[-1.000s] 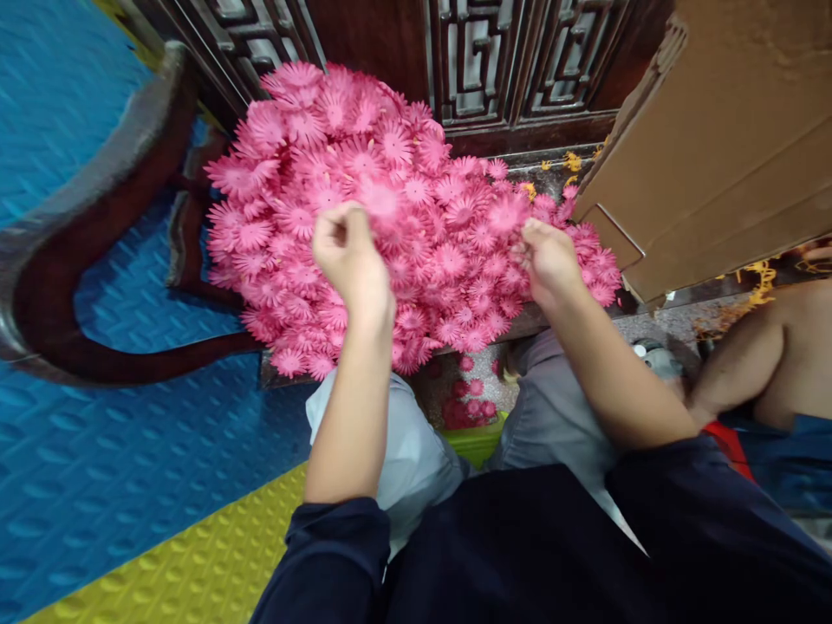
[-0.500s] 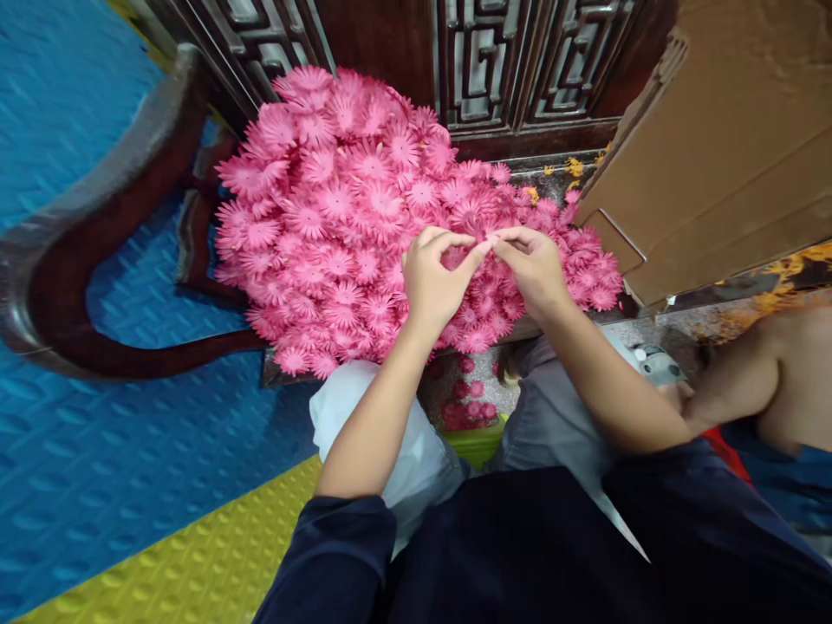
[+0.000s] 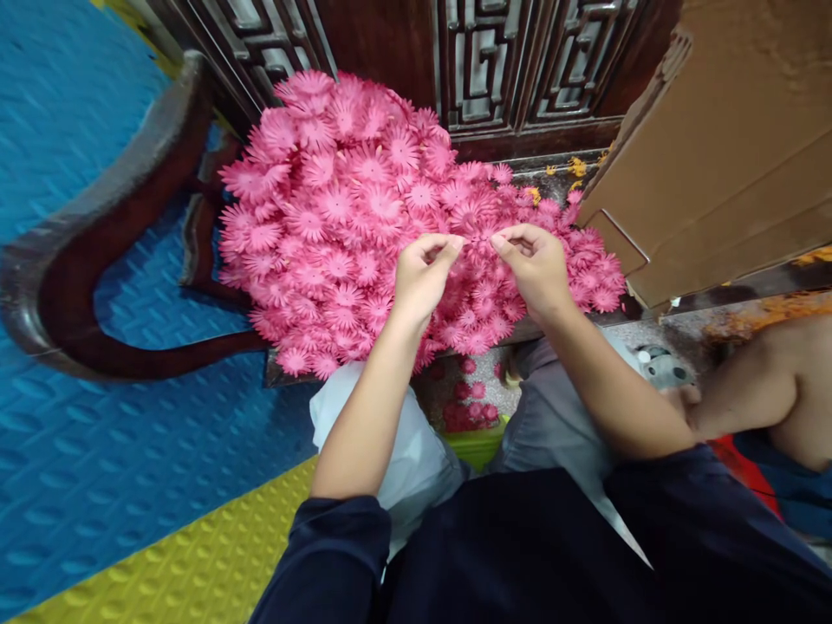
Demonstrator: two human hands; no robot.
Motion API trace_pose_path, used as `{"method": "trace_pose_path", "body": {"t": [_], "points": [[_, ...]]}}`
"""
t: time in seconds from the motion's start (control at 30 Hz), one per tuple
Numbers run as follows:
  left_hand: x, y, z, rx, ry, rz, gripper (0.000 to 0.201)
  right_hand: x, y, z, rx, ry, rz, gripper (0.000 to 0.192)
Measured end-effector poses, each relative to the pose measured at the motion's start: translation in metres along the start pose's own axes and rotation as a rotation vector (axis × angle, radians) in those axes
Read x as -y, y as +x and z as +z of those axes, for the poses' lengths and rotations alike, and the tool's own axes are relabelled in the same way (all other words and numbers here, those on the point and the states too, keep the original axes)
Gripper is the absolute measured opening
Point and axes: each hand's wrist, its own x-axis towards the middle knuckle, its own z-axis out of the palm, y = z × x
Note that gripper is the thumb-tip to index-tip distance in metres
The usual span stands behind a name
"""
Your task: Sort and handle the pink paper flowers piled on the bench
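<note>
A big heap of pink daisy-shaped flower pieces (image 3: 338,217) lies on a dark wooden seat in front of me. My left hand (image 3: 421,282) hovers over the heap's near right part, thumb and forefinger pinched on a pink flower piece. My right hand (image 3: 536,269) is a little to its right, fingertips pinched on another pink flower piece. The two pinches face each other a few centimetres apart. What is between the fingertips is too small to make out clearly.
A curved wooden armrest (image 3: 97,225) runs at the left and a carved back panel (image 3: 481,61) stands behind. A cardboard box (image 3: 715,147) is at the right. Fallen pink flowers (image 3: 471,403) lie between my knees. Another person's arm (image 3: 747,390) is at the right.
My left hand came from the middle of the heap over to my right hand, the fingertips met, and now the hands have drawn slightly apart.
</note>
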Motion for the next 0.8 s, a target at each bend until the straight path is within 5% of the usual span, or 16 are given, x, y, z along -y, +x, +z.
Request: {"method": "trace_pose_path", "body": {"t": [0.2, 0.27, 0.4, 0.6, 0.8], "points": [[-0.01, 0.023, -0.047, -0.671, 0.3, 0.178, 0.014, -0.009, 0.011, -0.014, -0.104, 0.093, 0.08, 0.025], [-0.013, 0.026, -0.056, -0.737, 0.481, 0.19, 0.006, -0.01, 0.011, -0.015, -0.054, 0.121, 0.125, 0.023], [-0.018, 0.012, -0.041, -0.638, 0.603, 0.211, 0.042, -0.012, 0.007, -0.008, 0.085, 0.177, 0.257, 0.026], [-0.017, -0.014, 0.002, -0.233, 0.443, 0.255, 0.014, -0.007, 0.002, -0.001, 0.133, 0.3, 0.432, 0.016], [-0.007, -0.01, 0.006, -0.124, 0.394, 0.237, 0.01, -0.002, 0.0, 0.002, 0.189, 0.309, 0.391, 0.02]]}}
